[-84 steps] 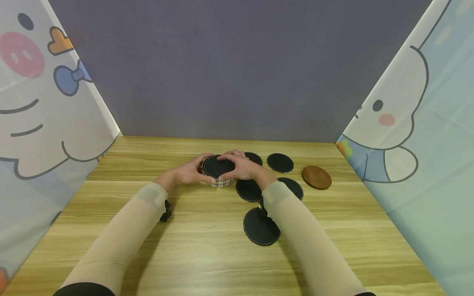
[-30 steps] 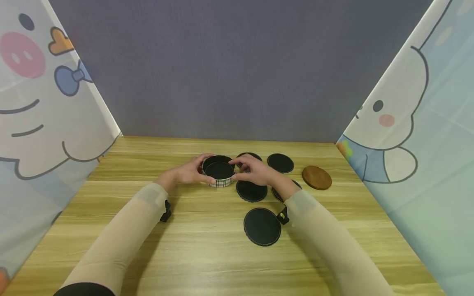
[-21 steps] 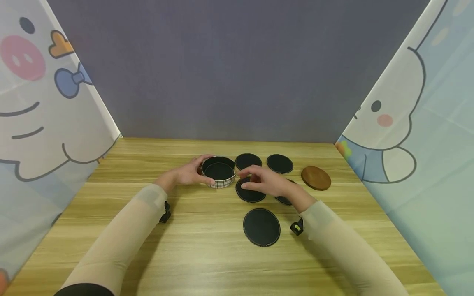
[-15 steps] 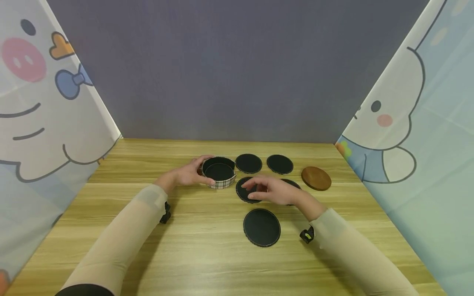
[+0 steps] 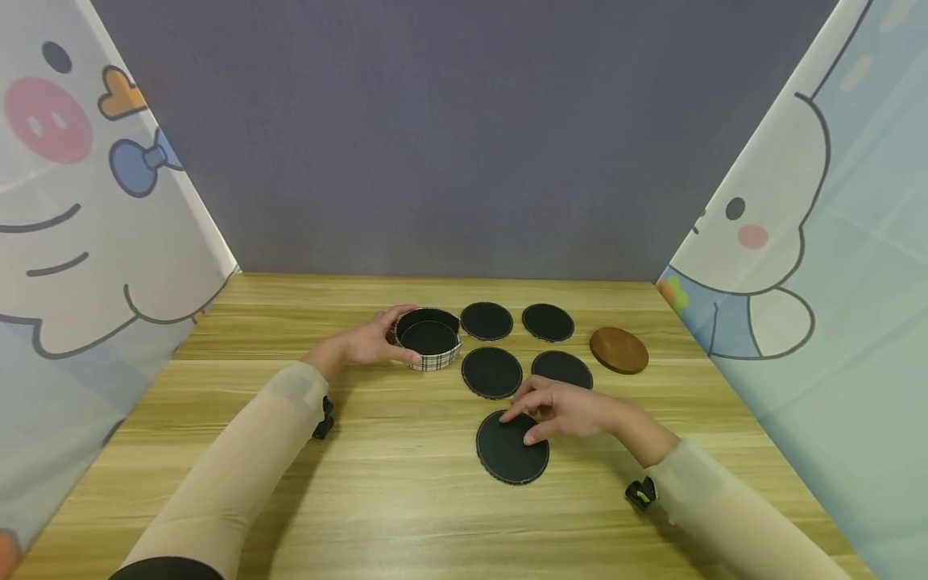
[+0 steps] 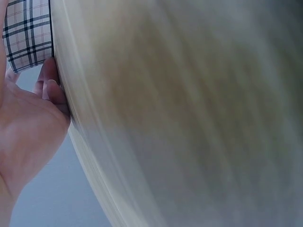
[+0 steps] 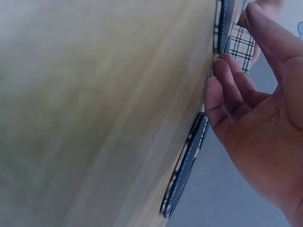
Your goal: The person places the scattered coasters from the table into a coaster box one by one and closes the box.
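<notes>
**At the near coaster: a thin edge and little to grip**

At the 6 o'clock end of the cluster of coasters, the nearest round black stitched-edge coaster (image 5: 511, 447) lies flat on the light wooden table (image 5: 406, 499). It is touched at its far right edge by the fingertips (image 5: 507, 416) and thumb of the right hand (image 5: 569, 409); the fingers are bent over the rim, but whether the edge is actually pinched cannot be told, since it looks flush with the wood in the right wrist view. The round plaid-sided holder with a black lining (image 5: 428, 337), at 10 o'clock from that coaster, is held around its left wall by the curled fingers of the left hand (image 5: 366, 345).

A slip is judged the main risk: a disc this thin may be pushed along the table rather than lifted. The two black coasters (image 5: 491, 372) at 12 and 1 o'clock may be nudged if it slides away. Were the holder released, it could be shoved by an arriving coaster. The brown wooden disc (image 5: 619, 349) lies well apart at 2 o'clock.
</notes>
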A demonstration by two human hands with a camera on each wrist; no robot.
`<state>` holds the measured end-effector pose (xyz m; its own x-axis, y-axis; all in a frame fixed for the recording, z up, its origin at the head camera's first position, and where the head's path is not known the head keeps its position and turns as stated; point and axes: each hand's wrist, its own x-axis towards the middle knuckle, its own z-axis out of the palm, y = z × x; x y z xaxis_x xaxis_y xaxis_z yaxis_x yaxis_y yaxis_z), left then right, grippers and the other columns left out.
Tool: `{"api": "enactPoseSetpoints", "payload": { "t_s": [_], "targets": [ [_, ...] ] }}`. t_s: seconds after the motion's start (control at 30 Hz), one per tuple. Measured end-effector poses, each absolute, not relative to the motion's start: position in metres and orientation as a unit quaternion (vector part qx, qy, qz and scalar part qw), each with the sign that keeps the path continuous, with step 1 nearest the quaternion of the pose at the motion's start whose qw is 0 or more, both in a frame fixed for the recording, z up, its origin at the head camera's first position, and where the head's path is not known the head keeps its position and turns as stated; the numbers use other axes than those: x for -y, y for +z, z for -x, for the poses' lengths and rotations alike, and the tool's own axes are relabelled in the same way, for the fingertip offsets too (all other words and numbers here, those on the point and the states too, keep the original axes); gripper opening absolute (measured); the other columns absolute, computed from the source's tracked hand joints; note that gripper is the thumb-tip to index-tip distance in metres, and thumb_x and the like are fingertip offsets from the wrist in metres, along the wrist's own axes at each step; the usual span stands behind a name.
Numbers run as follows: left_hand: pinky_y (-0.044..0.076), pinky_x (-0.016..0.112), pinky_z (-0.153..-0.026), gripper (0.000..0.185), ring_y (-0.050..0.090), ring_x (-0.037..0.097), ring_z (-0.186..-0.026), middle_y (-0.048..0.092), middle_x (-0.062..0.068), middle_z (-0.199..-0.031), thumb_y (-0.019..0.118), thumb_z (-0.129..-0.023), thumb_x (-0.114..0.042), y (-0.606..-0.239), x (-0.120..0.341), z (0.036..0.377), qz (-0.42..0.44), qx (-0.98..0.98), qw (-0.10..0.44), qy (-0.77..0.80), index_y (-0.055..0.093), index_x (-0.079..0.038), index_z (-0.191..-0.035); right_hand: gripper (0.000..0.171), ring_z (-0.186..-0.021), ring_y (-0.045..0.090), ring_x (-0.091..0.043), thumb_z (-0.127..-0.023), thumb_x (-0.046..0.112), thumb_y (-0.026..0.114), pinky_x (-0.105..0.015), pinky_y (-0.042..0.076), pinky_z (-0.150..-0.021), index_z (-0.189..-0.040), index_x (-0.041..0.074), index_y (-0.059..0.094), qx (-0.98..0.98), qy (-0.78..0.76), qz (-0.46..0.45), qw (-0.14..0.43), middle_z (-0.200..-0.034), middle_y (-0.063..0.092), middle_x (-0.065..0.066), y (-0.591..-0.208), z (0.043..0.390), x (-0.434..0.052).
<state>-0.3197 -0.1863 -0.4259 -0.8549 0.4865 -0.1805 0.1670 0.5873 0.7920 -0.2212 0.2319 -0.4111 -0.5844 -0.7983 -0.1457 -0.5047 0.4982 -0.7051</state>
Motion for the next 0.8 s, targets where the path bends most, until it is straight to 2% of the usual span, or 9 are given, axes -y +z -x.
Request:
{"api": "enactPoseSetpoints", "payload": {
  "t_s": [0.13, 0.2, 0.3, 0.5, 0.67, 0.8],
  "targets": [
    [0.045, 0.058, -0.117, 0.117, 0.048, 0.045, -0.141, 0.018, 0.031, -0.168, 0.091, -0.092, -0.043, -0.426, 0.186, 0.319, -0.184, -0.868, 0.192, 0.419, 0.014, -0.025, -0.178, 0.050, -0.104, 0.050, -0.020, -0.092, 0.030, 0.091, -0.026, 0.046, -0.086, -0.140, 0.025, 0.077, -0.837, -0.305, 0.386, 0.241, -0.134, 0.053, -0.007, -0.414, 0.217, -0.232],
    [0.043, 0.060, -0.118, 0.116, 0.048, 0.046, -0.141, 0.018, 0.031, -0.168, 0.091, -0.092, -0.043, -0.426, 0.186, 0.320, -0.185, -0.870, 0.191, 0.416, 0.014, -0.024, -0.178, 0.054, -0.096, 0.048, -0.017, -0.090, 0.032, 0.093, -0.025, 0.045, -0.083, -0.141, 0.027, 0.076, -0.841, -0.295, 0.384, 0.240, -0.129, 0.052, -0.007, -0.414, 0.216, -0.231],
    [0.043, 0.060, -0.118, 0.116, 0.048, 0.046, -0.142, 0.018, 0.031, -0.169, 0.090, -0.093, -0.044, -0.426, 0.187, 0.320, -0.187, -0.872, 0.191, 0.409, 0.014, -0.025, -0.178, 0.057, -0.091, 0.049, -0.013, -0.089, 0.034, 0.095, -0.023, 0.046, -0.079, -0.142, 0.029, 0.074, -0.848, -0.282, 0.381, 0.236, -0.124, 0.052, -0.006, -0.412, 0.214, -0.229],
    [0.045, 0.058, -0.116, 0.117, 0.049, 0.045, -0.142, 0.018, 0.031, -0.169, 0.090, -0.093, -0.044, -0.426, 0.187, 0.320, -0.189, -0.872, 0.192, 0.409, 0.013, -0.024, -0.178, 0.058, -0.091, 0.050, -0.012, -0.087, 0.042, 0.095, -0.023, 0.047, -0.079, -0.138, 0.031, 0.069, -0.857, -0.252, 0.389, 0.224, -0.115, 0.053, -0.002, -0.413, 0.211, -0.221],
    [0.045, 0.058, -0.116, 0.116, 0.048, 0.045, -0.142, 0.017, 0.030, -0.169, 0.090, -0.093, -0.045, -0.425, 0.186, 0.319, -0.186, -0.872, 0.192, 0.411, 0.014, -0.026, -0.178, 0.059, -0.093, 0.050, -0.007, -0.087, 0.054, 0.092, -0.024, 0.048, -0.081, -0.134, 0.033, 0.063, -0.871, -0.202, 0.405, 0.192, -0.109, 0.055, 0.006, -0.416, 0.208, -0.212],
    [0.044, 0.059, -0.117, 0.115, 0.048, 0.045, -0.143, 0.017, 0.030, -0.169, 0.090, -0.093, -0.044, -0.424, 0.186, 0.319, -0.184, -0.873, 0.192, 0.409, 0.015, -0.026, -0.177, 0.060, -0.089, 0.049, -0.005, -0.085, 0.059, 0.092, -0.025, 0.047, -0.078, -0.128, 0.033, 0.060, -0.880, -0.175, 0.405, 0.174, -0.101, 0.055, 0.009, -0.415, 0.205, -0.205]
  ]
}}
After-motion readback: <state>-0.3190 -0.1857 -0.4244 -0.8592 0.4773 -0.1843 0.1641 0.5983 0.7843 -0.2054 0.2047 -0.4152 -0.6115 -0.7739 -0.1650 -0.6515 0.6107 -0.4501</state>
